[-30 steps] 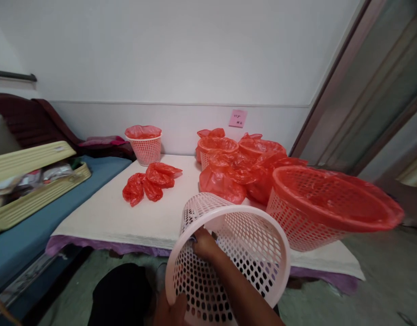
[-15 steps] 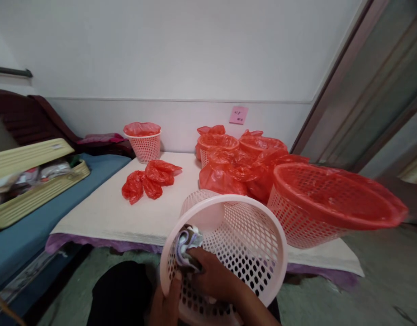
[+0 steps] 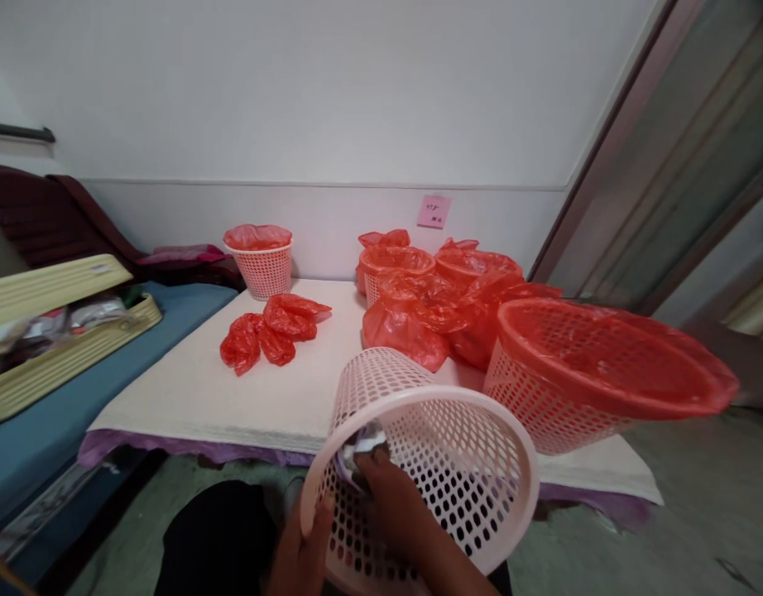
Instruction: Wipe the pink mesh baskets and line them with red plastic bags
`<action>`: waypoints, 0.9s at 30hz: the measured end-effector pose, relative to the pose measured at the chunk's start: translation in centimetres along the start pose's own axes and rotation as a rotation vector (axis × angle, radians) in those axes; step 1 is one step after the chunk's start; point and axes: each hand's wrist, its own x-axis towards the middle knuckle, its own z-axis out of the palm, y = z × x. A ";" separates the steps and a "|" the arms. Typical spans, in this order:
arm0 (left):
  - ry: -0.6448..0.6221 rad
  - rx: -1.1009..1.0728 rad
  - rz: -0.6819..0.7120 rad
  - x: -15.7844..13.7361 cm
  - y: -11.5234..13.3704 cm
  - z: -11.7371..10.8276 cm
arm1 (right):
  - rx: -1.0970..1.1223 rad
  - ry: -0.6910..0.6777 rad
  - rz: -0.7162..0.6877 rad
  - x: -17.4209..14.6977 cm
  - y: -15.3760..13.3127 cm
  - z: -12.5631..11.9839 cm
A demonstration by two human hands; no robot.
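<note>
A pale pink perforated plastic basket (image 3: 422,397) lies tilted toward me, its round mouth facing me. My left hand (image 3: 304,542) grips its rim at the lower left, thumb on the inside. Inside the basket, my right hand (image 3: 397,505) is closed on a bunched cloth (image 3: 362,451) with white, purple and dark patches, pressed against the left inner wall. Part of the cloth is hidden by the right hand's fingers.
On the white-covered low table (image 3: 189,389) lie crumpled red plastic bags (image 3: 273,331). A red-lined basket (image 3: 266,269) stands at the back left; several red-lined baskets (image 3: 549,381) crowd the right. A cream case (image 3: 59,323) sits open on the blue surface at left.
The basket's mouth has tipped lower and slightly right. My right hand and the cloth have shifted a little right along the inner wall, and the left hand stays on the rim.
</note>
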 end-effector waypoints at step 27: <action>-0.248 -0.130 0.091 3.2 3.4 -1.9 | 0.073 0.097 -0.136 -2.0 -4.2 0.8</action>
